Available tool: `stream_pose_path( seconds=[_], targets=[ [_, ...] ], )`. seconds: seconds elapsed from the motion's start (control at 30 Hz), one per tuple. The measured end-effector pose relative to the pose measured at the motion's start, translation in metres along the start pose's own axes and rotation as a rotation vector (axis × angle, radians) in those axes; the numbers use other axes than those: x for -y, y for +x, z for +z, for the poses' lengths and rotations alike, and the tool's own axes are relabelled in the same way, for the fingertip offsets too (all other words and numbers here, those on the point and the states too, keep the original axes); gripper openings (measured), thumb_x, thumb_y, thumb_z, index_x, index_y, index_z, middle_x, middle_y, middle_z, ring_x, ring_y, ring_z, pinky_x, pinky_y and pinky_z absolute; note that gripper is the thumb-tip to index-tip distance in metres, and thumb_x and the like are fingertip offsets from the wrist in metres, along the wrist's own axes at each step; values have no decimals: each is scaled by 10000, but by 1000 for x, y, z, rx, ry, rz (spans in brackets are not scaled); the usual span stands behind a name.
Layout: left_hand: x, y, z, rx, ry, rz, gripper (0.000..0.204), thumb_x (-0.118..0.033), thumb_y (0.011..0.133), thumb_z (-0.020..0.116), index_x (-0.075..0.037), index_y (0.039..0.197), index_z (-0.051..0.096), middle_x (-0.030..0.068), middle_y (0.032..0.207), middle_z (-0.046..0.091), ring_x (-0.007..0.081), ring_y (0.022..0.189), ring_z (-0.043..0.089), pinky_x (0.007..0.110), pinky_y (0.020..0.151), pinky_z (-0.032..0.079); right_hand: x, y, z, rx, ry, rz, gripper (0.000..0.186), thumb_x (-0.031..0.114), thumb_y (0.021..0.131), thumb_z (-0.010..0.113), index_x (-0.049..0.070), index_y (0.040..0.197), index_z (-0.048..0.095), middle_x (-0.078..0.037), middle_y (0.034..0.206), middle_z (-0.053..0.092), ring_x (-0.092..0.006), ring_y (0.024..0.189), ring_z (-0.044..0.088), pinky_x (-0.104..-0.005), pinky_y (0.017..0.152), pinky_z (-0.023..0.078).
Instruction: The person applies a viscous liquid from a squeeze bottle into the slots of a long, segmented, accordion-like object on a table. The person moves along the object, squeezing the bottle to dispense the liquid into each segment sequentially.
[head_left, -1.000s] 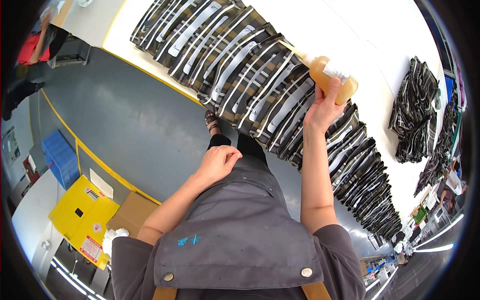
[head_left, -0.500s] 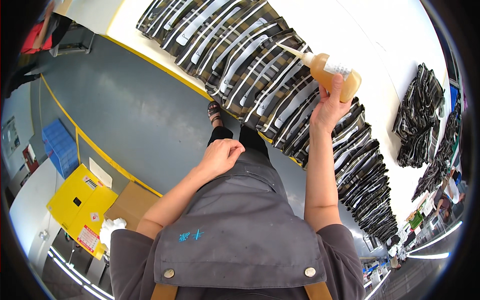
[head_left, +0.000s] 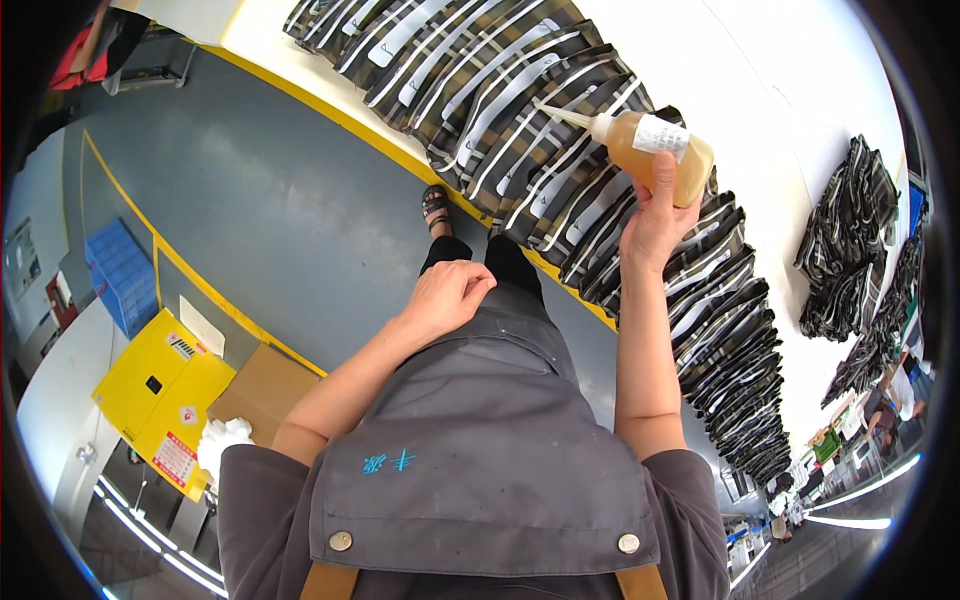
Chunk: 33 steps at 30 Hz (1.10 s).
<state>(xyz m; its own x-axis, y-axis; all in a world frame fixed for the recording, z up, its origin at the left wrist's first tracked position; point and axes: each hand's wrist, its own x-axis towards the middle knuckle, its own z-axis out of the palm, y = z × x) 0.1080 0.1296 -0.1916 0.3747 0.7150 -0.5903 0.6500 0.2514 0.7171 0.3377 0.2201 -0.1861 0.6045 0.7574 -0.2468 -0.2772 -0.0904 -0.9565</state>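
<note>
My right hand [head_left: 657,222] is closed around a squeeze bottle [head_left: 625,140] of amber liquid with a white label and a long, thin nozzle. The bottle is tilted, nozzle pointing left, above a long row of plaid fabric pieces [head_left: 520,150] in black, brown and white. These pieces overlap on the table, and pale strips with small dark marks show on several of them. My left hand [head_left: 447,298] hovers in front of my grey apron [head_left: 480,440], its fingers curled together. Nothing shows in it, though its palm side is hidden.
The white table [head_left: 760,60] has a yellow edge, close to my feet. Bunched plaid fabric [head_left: 850,240] lies on its far right. At left stand a yellow cabinet [head_left: 160,395], a cardboard box [head_left: 265,395] and a blue crate [head_left: 122,275]. People appear at the far edges.
The bottle in my right hand has shifted slightly left, its nozzle tip a little lower over the fabric row. My left hand has risen slightly. The whole view has moved a little.
</note>
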Motion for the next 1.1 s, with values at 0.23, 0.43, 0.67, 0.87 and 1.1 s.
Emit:
stream_pose_path(
  seconds=[0.23,0.43,0.67,0.87,1.1],
  targets=[
    [0,-1,-1,-3,-15,-17,152,-137,815,570,-4,828,642,130,709,613,223,579,572,328,549,431,-2,-10,-3,34,-30,45,435,255,786,708,47,1112,508,-44,1028,565,-130,921,567,-269,735,501],
    [0,-2,-2,-12,-9,1,156,-146,815,576,-5,828,642,130,700,611,228,573,569,334,545,427,-9,-21,-7,69,-46,78,429,243,795,698,43,1122,507,-42,1020,570,-132,912,571,-277,737,502],
    [2,-4,0,-8,7,7,155,-152,819,578,-12,833,645,130,717,618,234,604,586,338,568,437,-8,-41,-9,121,-51,150,461,241,789,701,27,1143,497,-52,1028,563,-140,927,565,-290,770,496],
    [11,-7,-1,-31,1,11,150,-147,822,576,-15,845,646,125,730,624,235,615,594,330,579,451,-17,-55,-18,211,-94,171,493,258,795,691,18,1166,474,-70,1065,558,-154,963,565,-313,800,499],
    [-7,3,-62,-360,178,112,115,-146,809,564,-53,826,628,99,701,612,293,581,579,387,552,453,-7,-79,-27,277,-107,291,478,212,781,697,12,1165,495,-60,1046,565,-138,949,549,-283,829,438]
  ],
)
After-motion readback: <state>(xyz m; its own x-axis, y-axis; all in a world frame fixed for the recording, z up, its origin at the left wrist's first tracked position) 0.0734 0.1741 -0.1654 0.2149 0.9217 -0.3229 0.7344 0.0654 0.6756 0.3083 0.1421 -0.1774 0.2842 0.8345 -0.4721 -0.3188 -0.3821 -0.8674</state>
